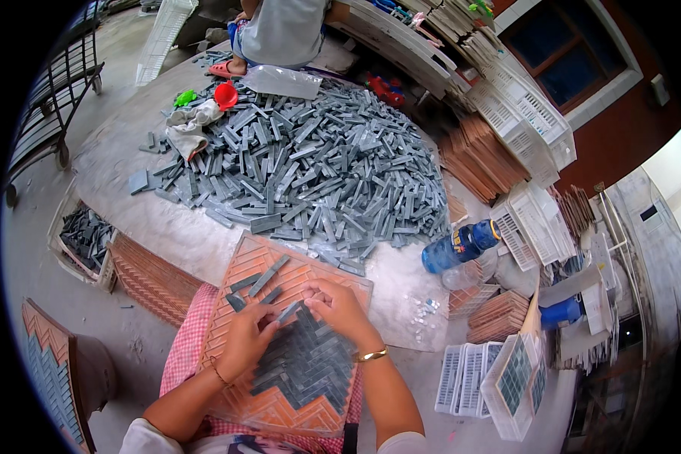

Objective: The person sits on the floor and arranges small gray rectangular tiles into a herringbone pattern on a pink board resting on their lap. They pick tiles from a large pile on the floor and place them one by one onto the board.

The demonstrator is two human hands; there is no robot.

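An orange mould tray (310, 261) with a zigzag pattern lies across my lap on a pink checked cloth (181, 356). Dark grey stone strips (299, 359) fill much of its middle in a herringbone layout. My left hand (248, 337) pinches a small grey stone strip (288, 311) between thumb and fingers, just above the laid strips. Close to that strip's far end, my right hand (339, 306) has its fingertips pressed together; what they hold, if anything, is hidden. Several loose strips (268, 275) lie on the tray beyond my left hand.
Ahead spreads a large heap of grey strips (318, 166), with a person (284, 34) sitting behind it. A white glove (193, 129) and red scoop (225, 96) lie on its left. A blue bottle (461, 247) and white baskets (461, 378) stand right; a strip-filled crate (83, 238) is left.
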